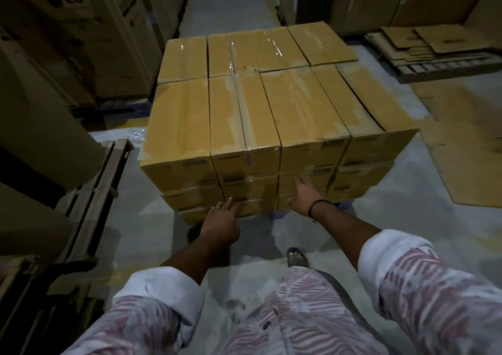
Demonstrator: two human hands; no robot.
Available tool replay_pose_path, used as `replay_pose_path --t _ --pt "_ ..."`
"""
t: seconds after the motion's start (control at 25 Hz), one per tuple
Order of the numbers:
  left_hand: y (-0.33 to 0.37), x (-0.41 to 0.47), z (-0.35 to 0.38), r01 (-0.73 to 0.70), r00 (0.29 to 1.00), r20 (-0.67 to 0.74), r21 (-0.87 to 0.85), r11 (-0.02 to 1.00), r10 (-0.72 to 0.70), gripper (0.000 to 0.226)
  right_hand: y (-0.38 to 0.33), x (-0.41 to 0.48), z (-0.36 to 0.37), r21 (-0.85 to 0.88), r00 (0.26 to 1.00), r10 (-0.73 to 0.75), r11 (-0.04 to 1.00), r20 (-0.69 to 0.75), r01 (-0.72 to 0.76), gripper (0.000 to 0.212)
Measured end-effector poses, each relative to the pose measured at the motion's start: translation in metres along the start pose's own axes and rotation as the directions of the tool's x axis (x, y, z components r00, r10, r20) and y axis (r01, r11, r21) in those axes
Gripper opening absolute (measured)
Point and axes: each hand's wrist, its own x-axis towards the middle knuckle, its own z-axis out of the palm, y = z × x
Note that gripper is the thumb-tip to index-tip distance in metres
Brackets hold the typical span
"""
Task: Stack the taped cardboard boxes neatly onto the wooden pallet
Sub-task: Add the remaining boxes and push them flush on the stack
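Reference landmark: the block of taped yellow-brown cardboard boxes (271, 105), three layers high on its near face, standing on the grey concrete floor (152, 232) straight ahead of the person.

Left of the block: tall brown printed cartons (68, 29), and nearer, dark wooden slatted pallets (92, 191) stood on edge. A narrow strip of floor separates them from the block's left side.

At the block's near face, left of centre: the left hand (221, 219) reaches forward, fingers straight and holding nothing, tips touching the seam between the middle and bottom layers.

Right of centre on the same face: the right hand (304, 194), a black band at the wrist, lies with fingers spread flat against the middle layer, gripping nothing. It sits higher on the face than the left.

The front-row boxes run with their long axis away from the person, short ends toward the fingers. Any squaring push would therefore, in my judgement, go along that axis.

Under the block only a bluish sliver (277, 215) shows; its material cannot be confirmed.

At the block's right end, the top box (377, 102) sits slightly skewed, with a dark gap beside it. Right of the block, flattened brown cardboard sheets (461, 164) lie on the floor, well apart.
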Motion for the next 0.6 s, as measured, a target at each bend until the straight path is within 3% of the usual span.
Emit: replay_pose_path --t 0.24,0.48,0.6 --pt "0.059 0.085 -0.021 -0.091 0.992 -0.086 0.052 0.994 0.095 0.057 0.082 0.029 -0.036 -0.009 0.998 0.052 0.999 -0.042 -0.053 0.072" --pt "0.148 0.196 -0.06 -0.081 0.988 -0.125 0.043 0.996 0.085 0.034 0.179 0.103 -0.096 -0.075 0.998 0.029 0.997 -0.055 -0.033 0.06" --pt "0.187 0.24 -0.07 -0.033 0.995 -0.09 0.069 0.997 0.039 0.027 0.219 0.135 -0.127 -0.136 0.998 -0.017 0.991 -0.054 0.01 0.066"
